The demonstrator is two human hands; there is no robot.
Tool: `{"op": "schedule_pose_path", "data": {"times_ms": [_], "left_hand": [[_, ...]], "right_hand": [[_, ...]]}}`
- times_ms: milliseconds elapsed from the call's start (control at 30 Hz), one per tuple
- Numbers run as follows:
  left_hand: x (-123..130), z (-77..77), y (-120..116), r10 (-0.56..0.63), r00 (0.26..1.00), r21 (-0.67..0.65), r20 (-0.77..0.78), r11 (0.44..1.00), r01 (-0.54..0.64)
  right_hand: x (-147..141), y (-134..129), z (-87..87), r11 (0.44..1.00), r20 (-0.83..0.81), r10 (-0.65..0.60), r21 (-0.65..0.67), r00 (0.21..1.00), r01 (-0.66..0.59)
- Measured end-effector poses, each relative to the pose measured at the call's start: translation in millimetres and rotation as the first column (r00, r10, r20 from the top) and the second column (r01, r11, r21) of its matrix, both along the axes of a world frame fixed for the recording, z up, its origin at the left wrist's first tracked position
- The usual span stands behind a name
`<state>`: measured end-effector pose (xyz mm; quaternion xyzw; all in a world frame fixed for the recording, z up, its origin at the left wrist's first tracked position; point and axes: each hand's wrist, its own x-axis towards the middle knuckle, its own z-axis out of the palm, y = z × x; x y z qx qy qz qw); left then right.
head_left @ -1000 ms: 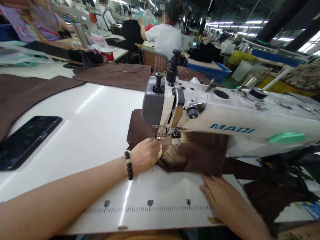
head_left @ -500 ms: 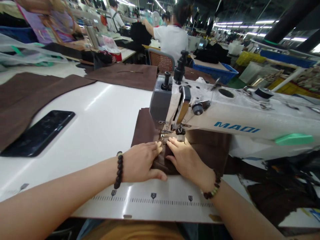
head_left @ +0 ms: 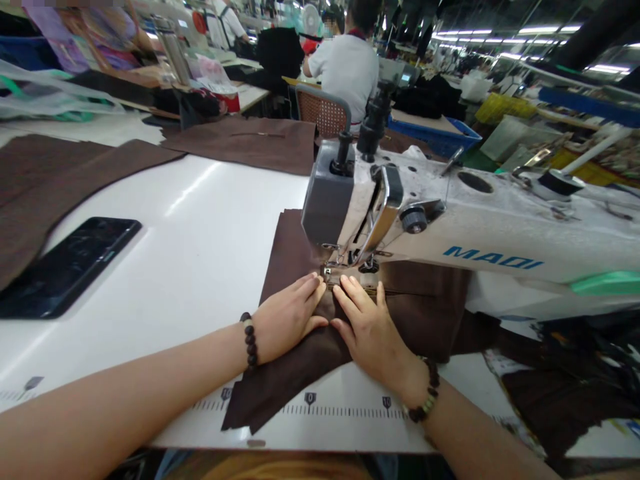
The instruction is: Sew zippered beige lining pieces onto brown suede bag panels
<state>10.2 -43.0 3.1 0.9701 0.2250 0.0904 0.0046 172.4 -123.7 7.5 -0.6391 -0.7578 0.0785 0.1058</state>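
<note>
1. My left hand (head_left: 287, 317) lies palm down on the dark brown piece of fabric (head_left: 350, 320), fingers straight and close together, tips pointing at the needle area of the white industrial sewing machine (head_left: 450, 227). It grips nothing; it presses the cloth flat.
2. My right hand (head_left: 370, 327) lies just beside it, also flat and spread on the fabric, fingertips right in front of the presser foot. It holds nothing either.
3. The two hands nearly touch at the thumbs, forming a narrow V aimed at the needle.
4. Both forearms reach in from the bottom edge; each wrist carries a dark beaded bracelet (head_left: 249, 340).
5. The brown fabric sits on the white bench (head_left: 190, 247) under the machine head; one corner hangs toward me over the printed ruler strip (head_left: 310, 407) at the bench's near edge.
6. A black smartphone (head_left: 60, 263) lies face up on the bench well to the left.
7. More brown cloth panels (head_left: 60, 180) lie at the far left of the bench.
8. Behind the machine, a blue plastic crate (head_left: 440, 137) holds dark material; I cannot tell what exactly.
9. A person in a white shirt (head_left: 350, 67) sits beyond, back turned.
</note>
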Motion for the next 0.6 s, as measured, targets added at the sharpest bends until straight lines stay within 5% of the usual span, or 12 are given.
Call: {"op": "schedule_pose_path", "data": {"times_ms": [467,600], "left_hand": [[3.2,4.3,17.5,-0.04,0.998,-0.058,0.052,0.997,0.043],[4.3,4.6,17.9,-0.031,0.999,-0.024,0.032,0.999,0.032]], "right_hand": [[-1.1,8.6,-4.4,0.999,-0.035,-0.029,0.034,0.999,0.03],[14.5,3.6,14.9,0.997,-0.076,0.076,0.003,0.994,-0.076]]}}
